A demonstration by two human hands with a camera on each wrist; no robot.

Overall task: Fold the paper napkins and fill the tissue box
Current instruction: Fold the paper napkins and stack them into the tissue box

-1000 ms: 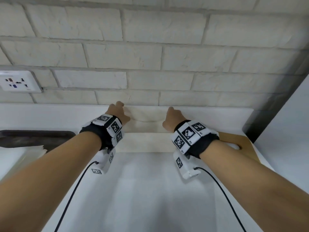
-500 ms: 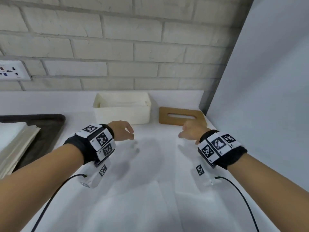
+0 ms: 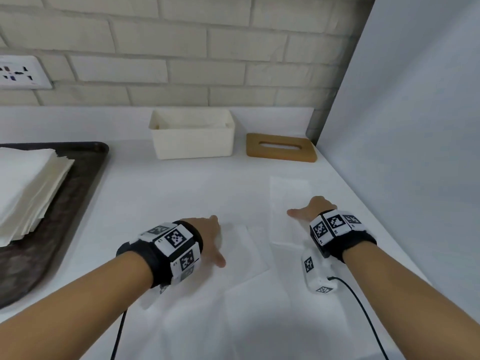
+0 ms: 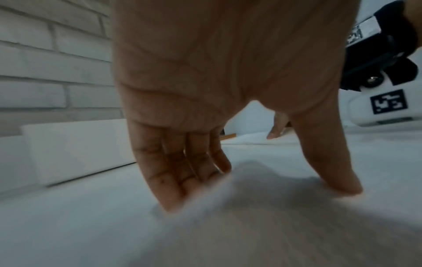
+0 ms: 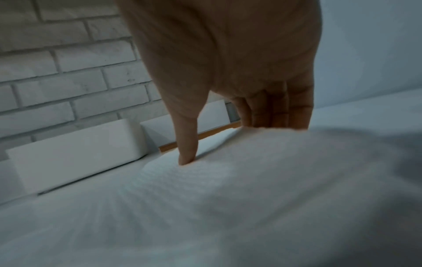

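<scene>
Left grip: my left hand (image 3: 207, 240) is spread wide, fingers (image 4: 173, 173) straight, tips down on the napkin (image 3: 244, 294) on the worktop (image 3: 161, 193).
Right grip: my right hand (image 3: 311, 209) is wide too, thumb and fingers (image 5: 274, 112) pressing a second napkin strip (image 3: 288, 203); nothing grasped.
Tissue box (image 3: 193, 137): open, white, ahead of my left hand against the brick wall, paper inside.
Lid (image 3: 280, 148): wooden, slotted, flat just right of the box, ahead of my right hand.
Napkin stack (image 3: 28, 188): on the dark tray (image 3: 78, 183), well left of my left hand.
</scene>
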